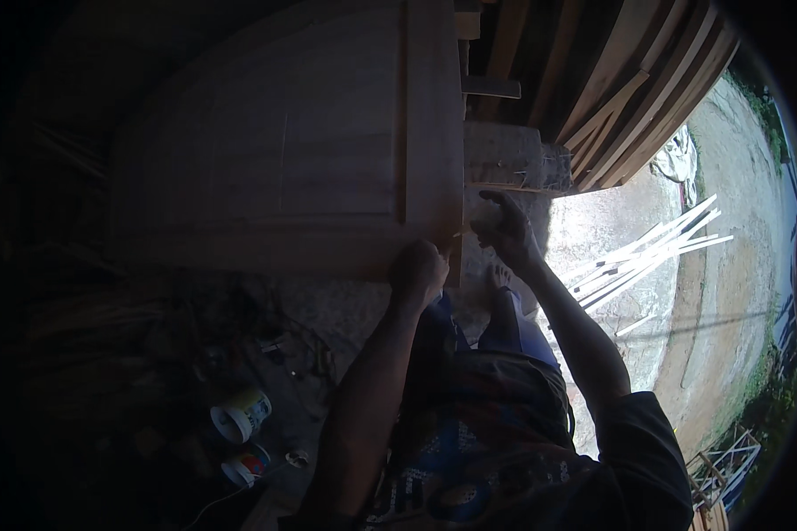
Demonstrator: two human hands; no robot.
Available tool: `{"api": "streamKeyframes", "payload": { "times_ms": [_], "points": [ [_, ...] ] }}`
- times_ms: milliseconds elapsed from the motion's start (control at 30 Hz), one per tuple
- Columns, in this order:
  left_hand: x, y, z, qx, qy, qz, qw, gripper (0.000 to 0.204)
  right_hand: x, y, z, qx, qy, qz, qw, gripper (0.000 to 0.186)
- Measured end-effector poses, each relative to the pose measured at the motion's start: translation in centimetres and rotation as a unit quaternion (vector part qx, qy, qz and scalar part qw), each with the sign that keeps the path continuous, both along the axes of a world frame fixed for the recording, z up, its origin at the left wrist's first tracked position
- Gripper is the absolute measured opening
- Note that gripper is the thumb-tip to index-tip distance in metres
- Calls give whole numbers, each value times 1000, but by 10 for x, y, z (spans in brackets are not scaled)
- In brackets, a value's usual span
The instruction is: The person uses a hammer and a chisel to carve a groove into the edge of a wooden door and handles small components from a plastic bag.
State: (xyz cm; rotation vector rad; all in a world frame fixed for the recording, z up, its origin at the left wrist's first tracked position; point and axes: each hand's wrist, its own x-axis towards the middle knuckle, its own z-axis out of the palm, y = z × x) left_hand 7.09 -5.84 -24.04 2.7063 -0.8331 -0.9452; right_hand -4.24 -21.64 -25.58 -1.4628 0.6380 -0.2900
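Note:
A large wooden panel, like a door with a raised moulding strip, lies flat in front of me in dim light. My left hand is closed at its near right corner; what the fingers hold, if anything, is hidden. Just off the panel's right edge, my right hand curls its thumb and fingers around a small pale object too dark to name. Between the two hands a short, thin, light-coloured tip shows over the panel edge.
Long boards are stacked at the far right, beside a wooden block. White strips lie on sunlit ground to the right. A white bucket and a smaller tub stand on the cluttered floor at lower left.

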Motion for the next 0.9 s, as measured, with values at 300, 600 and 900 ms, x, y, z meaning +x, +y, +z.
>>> {"api": "streamKeyframes", "payload": {
  "times_ms": [300,600,900],
  "points": [
    [-4,-6,2,36,-10,10,999,41,1,-10,2,-25,27,47,998,51],
    [-6,-5,5,26,-24,11,999,43,0,-9,-6,-153,12,56,987,49],
    [-6,-3,4,8,-18,8,1000,48,5,-1,21,-169,26,87,981,51]
  ]
}}
